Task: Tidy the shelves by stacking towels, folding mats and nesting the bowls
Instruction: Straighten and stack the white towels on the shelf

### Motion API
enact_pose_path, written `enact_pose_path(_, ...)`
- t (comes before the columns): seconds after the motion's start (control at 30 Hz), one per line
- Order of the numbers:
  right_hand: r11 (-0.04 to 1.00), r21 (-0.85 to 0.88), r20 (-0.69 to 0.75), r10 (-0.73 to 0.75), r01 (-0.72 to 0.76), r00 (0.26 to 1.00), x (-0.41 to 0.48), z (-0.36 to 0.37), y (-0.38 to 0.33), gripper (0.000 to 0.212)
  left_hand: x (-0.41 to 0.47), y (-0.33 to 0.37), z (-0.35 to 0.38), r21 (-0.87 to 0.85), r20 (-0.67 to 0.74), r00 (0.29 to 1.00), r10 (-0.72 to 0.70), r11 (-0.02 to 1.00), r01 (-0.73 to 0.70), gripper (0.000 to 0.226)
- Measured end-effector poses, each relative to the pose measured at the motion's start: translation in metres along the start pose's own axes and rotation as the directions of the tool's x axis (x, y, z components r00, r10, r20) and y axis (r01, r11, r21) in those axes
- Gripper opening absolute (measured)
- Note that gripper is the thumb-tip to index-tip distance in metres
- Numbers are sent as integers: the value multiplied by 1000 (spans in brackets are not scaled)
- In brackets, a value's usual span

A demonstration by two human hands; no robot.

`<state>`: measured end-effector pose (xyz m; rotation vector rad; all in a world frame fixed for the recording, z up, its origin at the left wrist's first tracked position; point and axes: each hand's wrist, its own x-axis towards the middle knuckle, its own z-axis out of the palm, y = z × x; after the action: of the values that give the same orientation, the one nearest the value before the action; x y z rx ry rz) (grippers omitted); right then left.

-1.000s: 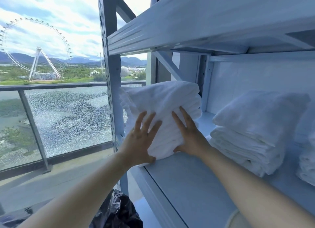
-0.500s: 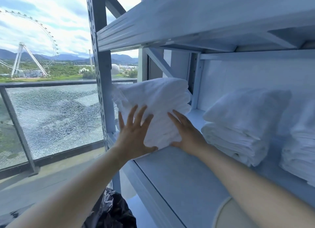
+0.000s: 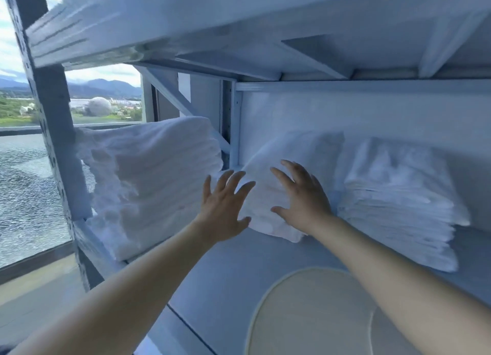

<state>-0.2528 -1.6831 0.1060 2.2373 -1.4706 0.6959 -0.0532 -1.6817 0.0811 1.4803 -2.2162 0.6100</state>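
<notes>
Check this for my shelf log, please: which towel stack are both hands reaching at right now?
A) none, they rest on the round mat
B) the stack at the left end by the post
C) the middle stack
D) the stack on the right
C: the left hand and right hand are spread open at the middle stack, between the left stack and the right stack.

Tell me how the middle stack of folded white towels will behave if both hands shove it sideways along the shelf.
The middle towel stack looks soft and already leans, so it would probably slump rather than slide as one block. Its loose folded layers may shear apart. The smooth shelf likely offers little grip.
</notes>
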Motion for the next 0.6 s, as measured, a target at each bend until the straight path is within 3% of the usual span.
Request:
enact_pose_path(0.13, 985, -33, 141, 170, -167, 975, -17, -4, 21, 93, 31, 25, 16, -83, -7, 999, 53, 995, -53, 89)
enact_pose_path(0.33, 984, 14, 279, 167, -178, 946, -22, -1, 32, 111, 60, 40, 27, -75, 62, 992, 111, 992, -106, 115)
enact_pose_path(0.6, 991, 43, 167, 115, -124, 979, -16, 12, 31, 93, 64, 33, 26, -10, 22, 995, 93, 996, -92, 92)
